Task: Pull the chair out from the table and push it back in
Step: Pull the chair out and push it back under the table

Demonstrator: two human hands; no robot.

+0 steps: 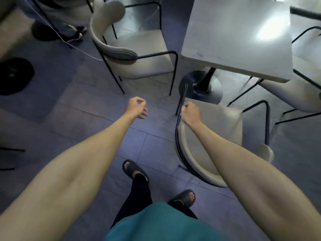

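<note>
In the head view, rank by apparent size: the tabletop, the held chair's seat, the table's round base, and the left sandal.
1. tabletop
2. held chair's seat, partly hidden by the right arm
3. table's round base, partly under the tabletop
4. left sandal
The wide lens enlarges nearer things, so true sizes stay unsure.

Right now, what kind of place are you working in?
Probably a café or canteen seating area: a grey square pedestal table, matching beige cushioned chairs with thin black metal frames, and a grey tiled floor. The right hand grips one chair.
</note>
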